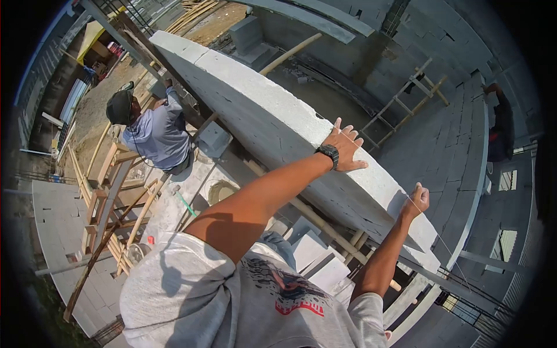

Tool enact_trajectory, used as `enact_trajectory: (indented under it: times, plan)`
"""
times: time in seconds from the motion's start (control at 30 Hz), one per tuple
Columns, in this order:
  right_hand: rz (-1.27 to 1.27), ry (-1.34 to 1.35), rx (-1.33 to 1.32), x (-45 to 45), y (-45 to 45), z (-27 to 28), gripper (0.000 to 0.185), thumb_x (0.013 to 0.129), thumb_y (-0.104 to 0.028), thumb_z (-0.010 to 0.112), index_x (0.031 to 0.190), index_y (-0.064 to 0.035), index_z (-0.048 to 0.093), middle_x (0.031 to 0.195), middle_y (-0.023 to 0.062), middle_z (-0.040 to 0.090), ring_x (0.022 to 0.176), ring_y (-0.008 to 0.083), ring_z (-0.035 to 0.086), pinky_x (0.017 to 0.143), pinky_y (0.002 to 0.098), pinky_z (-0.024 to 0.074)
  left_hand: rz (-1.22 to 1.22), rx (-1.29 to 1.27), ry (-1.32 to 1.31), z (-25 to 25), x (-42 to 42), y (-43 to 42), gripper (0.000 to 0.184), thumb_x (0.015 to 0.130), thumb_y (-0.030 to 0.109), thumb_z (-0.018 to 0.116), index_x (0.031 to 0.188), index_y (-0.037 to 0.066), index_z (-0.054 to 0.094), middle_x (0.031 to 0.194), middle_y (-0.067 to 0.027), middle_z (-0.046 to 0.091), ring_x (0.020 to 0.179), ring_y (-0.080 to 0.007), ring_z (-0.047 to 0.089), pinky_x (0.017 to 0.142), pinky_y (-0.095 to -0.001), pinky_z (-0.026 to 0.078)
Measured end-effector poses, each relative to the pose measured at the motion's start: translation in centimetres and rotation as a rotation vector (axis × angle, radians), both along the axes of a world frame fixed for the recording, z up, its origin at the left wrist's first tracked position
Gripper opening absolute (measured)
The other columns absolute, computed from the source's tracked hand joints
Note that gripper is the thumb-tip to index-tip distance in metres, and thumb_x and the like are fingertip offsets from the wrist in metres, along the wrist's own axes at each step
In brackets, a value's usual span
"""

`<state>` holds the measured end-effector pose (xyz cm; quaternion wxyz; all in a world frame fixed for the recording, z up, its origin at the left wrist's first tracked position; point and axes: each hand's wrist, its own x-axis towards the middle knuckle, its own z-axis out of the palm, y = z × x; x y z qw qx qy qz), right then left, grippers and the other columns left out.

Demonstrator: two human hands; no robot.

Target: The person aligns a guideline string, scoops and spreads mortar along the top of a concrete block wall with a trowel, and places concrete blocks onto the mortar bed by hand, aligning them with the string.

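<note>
A thin string (440,238) runs along the top of a pale block wall (255,87). My left hand (343,148), with a black watch at the wrist, lies on the wall's top with its fingers spread. Farther along to the right, my right hand (416,200) is raised just over the same wall, its fingers curled together on the string. The string passes close to both hands.
At the left a person (155,127) in a cap crouches beside the wall. Another person (500,124) is at the far right. A bucket (221,191), loose blocks (319,258) and bamboo poles (313,216) lie below the wall. A ladder (400,104) stands beyond it.
</note>
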<state>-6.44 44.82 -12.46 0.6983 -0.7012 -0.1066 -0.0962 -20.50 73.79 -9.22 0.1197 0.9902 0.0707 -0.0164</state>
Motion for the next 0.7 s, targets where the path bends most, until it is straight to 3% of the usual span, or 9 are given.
enact_trajectory:
  times: [0.13, 0.2, 0.23, 0.27, 0.33, 0.43, 0.53, 0.57, 0.7]
  plan:
    - [0.184, -0.002, 0.111, -3.3, 8.4, 7.6, 0.035, 0.095, -0.007, 0.062, 0.066, -0.0114, 0.043, 0.061, -0.0051, 0.041, 0.051, 0.0027, 0.032, 0.045, 0.0211, 0.0237, -0.013, -0.006, -0.009, -0.4, -0.3, 0.1, 0.087, 0.091, 0.075, 0.039, 0.143, 0.007, 0.051, 0.149, -0.0190, 0.046, 0.147, -0.0354, 0.030, 0.121, -0.0631, 0.005]
    - [0.303, -0.015, 0.258, -4.3, 11.1, 6.8, 0.034, 0.095, -0.008, 0.062, 0.066, -0.0112, 0.043, 0.060, -0.0047, 0.042, 0.049, 0.0027, 0.031, 0.043, 0.0212, 0.0242, -0.022, 0.003, -0.031, -0.4, -0.2, 0.3, 0.087, 0.091, 0.076, 0.039, 0.142, 0.006, 0.052, 0.147, -0.0198, 0.047, 0.147, -0.0358, 0.031, 0.121, -0.0632, 0.005]
    - [0.333, 0.001, 0.269, -4.5, 11.9, 3.9, 0.031, 0.095, -0.009, 0.063, 0.069, -0.0119, 0.045, 0.061, -0.0053, 0.040, 0.050, 0.0027, 0.031, 0.044, 0.0213, 0.0237, -0.025, 0.001, -0.028, -0.2, -0.3, 0.3, 0.088, 0.091, 0.076, 0.039, 0.142, 0.006, 0.052, 0.146, -0.0201, 0.048, 0.147, -0.0359, 0.031, 0.121, -0.0633, 0.005]
    - [0.269, -0.093, 0.133, -2.9, 11.9, -3.6, 0.031, 0.095, -0.007, 0.062, 0.069, -0.0116, 0.045, 0.061, -0.0044, 0.041, 0.050, 0.0029, 0.032, 0.044, 0.0215, 0.0241, -0.030, -0.001, -0.033, -0.1, -0.4, 0.3, 0.087, 0.090, 0.075, 0.039, 0.140, 0.005, 0.053, 0.145, -0.0202, 0.049, 0.146, -0.0361, 0.032, 0.121, -0.0634, 0.005]
    - [0.238, 0.044, 0.135, -5.5, 12.7, 0.1, 0.032, 0.094, -0.007, 0.063, 0.067, -0.0108, 0.045, 0.062, -0.0039, 0.043, 0.052, 0.0038, 0.035, 0.046, 0.0217, 0.0265, -0.034, -0.008, -0.046, -0.2, -0.6, 0.2, 0.086, 0.090, 0.075, 0.040, 0.138, 0.005, 0.055, 0.142, -0.0203, 0.052, 0.145, -0.0364, 0.034, 0.121, -0.0635, 0.006]
    - [0.324, -0.045, 0.181, -6.6, 12.2, 3.5, 0.034, 0.095, -0.008, 0.063, 0.066, -0.0105, 0.045, 0.062, -0.0041, 0.043, 0.055, 0.0041, 0.036, 0.049, 0.0216, 0.0283, -0.021, -0.001, -0.059, 0.1, -0.5, 0.7, 0.084, 0.090, 0.074, 0.041, 0.135, 0.005, 0.057, 0.139, -0.0200, 0.054, 0.144, -0.0361, 0.036, 0.121, -0.0633, 0.006]
    - [0.211, -0.051, -0.036, -6.3, 12.6, -0.6, 0.031, 0.093, -0.007, 0.062, 0.067, -0.0081, 0.046, 0.064, -0.0042, 0.044, 0.059, 0.0053, 0.038, 0.055, 0.0234, 0.0323, -0.033, -0.003, -0.057, 0.1, -0.8, -0.1, 0.084, 0.089, 0.073, 0.043, 0.135, 0.005, 0.058, 0.138, -0.0198, 0.055, 0.143, -0.0357, 0.037, 0.121, -0.0631, 0.007]
    - [0.265, 0.003, 0.099, -5.6, 12.3, -1.2, 0.031, 0.094, -0.007, 0.062, 0.067, -0.0077, 0.046, 0.065, -0.0040, 0.044, 0.059, 0.0053, 0.037, 0.055, 0.0232, 0.0314, -0.031, -0.006, -0.081, 0.0, -0.8, -0.1, 0.083, 0.089, 0.073, 0.043, 0.135, 0.005, 0.058, 0.138, -0.0198, 0.055, 0.143, -0.0356, 0.037, 0.121, -0.0631, 0.007]
    - [0.304, -0.047, 0.007, -5.3, 12.3, -1.9, 0.028, 0.094, -0.008, 0.063, 0.070, -0.0053, 0.050, 0.066, -0.0022, 0.047, 0.061, 0.0065, 0.038, 0.056, 0.0241, 0.0331, -0.016, -0.007, -0.082, -0.2, -0.9, 0.1, 0.081, 0.087, 0.070, 0.049, 0.134, 0.005, 0.059, 0.138, -0.0185, 0.056, 0.141, -0.0346, 0.039, 0.120, -0.0630, 0.011]
